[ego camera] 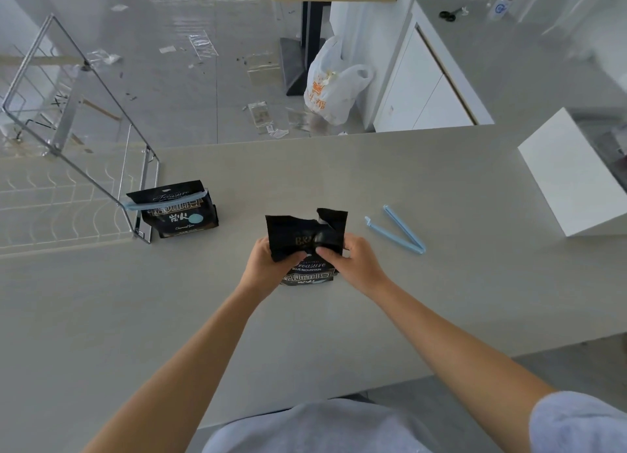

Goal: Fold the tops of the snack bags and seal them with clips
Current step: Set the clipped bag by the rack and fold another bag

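A black snack bag (pixel 298 235) with gold lettering stands upright in the middle of the counter, its torn top open and crumpled. My left hand (pixel 268 266) grips its left side and my right hand (pixel 349 259) pinches the front near the top. A light blue clip (pixel 397 230) lies open in a V to the right of the bag, apart from both hands. A second black bag (pixel 179 211) stands at the left with a blue clip (pixel 163 203) shut across its folded top.
A wire rack (pixel 84 123) stands at the counter's left end beside the sealed bag. A white box (pixel 573 174) sits at the right edge. Beyond the counter (pixel 339 317) lie the floor, a white plastic shopping bag (pixel 332 82) and scattered wrappers.
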A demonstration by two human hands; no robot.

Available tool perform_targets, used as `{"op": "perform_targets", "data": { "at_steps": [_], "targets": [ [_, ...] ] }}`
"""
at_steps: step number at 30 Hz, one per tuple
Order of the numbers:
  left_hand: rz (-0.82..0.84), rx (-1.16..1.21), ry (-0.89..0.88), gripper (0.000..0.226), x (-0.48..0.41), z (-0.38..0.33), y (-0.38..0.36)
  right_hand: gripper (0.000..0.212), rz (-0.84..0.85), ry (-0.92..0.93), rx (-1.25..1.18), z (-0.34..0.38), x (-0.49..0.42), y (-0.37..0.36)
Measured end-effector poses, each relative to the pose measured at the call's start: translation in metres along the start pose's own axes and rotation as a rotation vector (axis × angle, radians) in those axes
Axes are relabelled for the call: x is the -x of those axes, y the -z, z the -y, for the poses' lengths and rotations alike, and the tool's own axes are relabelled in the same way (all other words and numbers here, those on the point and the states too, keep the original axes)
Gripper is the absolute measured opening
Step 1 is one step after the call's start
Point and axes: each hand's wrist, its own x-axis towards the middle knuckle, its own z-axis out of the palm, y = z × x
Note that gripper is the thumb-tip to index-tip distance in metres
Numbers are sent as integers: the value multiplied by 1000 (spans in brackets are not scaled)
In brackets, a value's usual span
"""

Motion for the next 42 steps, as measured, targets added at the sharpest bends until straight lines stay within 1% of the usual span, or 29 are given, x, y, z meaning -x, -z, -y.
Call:
{"op": "perform_targets", "data": {
  "at_steps": [1,3,4,7,9,10,11,13,14,15,17,19,21,24,27,30,34,36,39,40,42],
  "targets": [
    [-5,33,34,25,1,0,0,10,-30,-37,-71,1,1,-1],
    [-45,57,110,17,1,-1,-1,10,-76,-129,-235,3,-1,-1],
    [-84,45,125,17,0,-2,-2,11,-104,-148,-282,5,-2,-2],
    [-287,80,93,31,-2,-11,-3,27,-257,-149,-305,9,-4,-4],
    [-388,57,25,34,-2,-18,-2,30,-398,-66,-228,11,-2,-3],
    [-404,27,-5,33,-1,-20,-1,27,-436,18,-141,11,-1,-2],
    [-408,-10,-33,31,-1,-21,-1,22,-440,118,-36,9,0,0],
    [-404,-125,-108,24,1,-22,1,20,-398,302,151,4,3,1],
    [-384,-184,-155,21,2,-21,3,22,-356,347,198,3,5,2],
    [-343,-229,-196,21,2,-20,4,26,-305,356,216,2,6,1],
    [-203,-284,-231,30,2,-18,3,38,-202,316,219,2,6,1],
    [-84,-341,-222,41,1,-17,2,46,-117,256,198,4,3,1],
    [-73,-378,-209,46,-1,-16,3,48,-64,204,179,8,-1,3],
    [-83,-364,-177,44,-2,-16,7,43,-28,141,132,13,-4,8],
    [-58,-362,-152,36,0,-13,13,30,12,105,95,12,-3,15],
    [-46,-377,-120,24,3,-6,18,19,26,127,135,7,1,18],
    [-104,-435,-114,14,3,5,16,14,-23,179,215,3,4,15],
    [-75,-381,-36,8,1,9,14,12,-40,136,169,2,3,12],
    [-30,-86,198,7,0,12,8,12,-75,98,171,-1,0,8],
    [-46,-23,243,13,0,13,5,11,-74,95,174,-1,0,6],
    [-78,33,269,43,-1,13,-1,12,-58,85,167,-1,-2,4]
  ]
}}
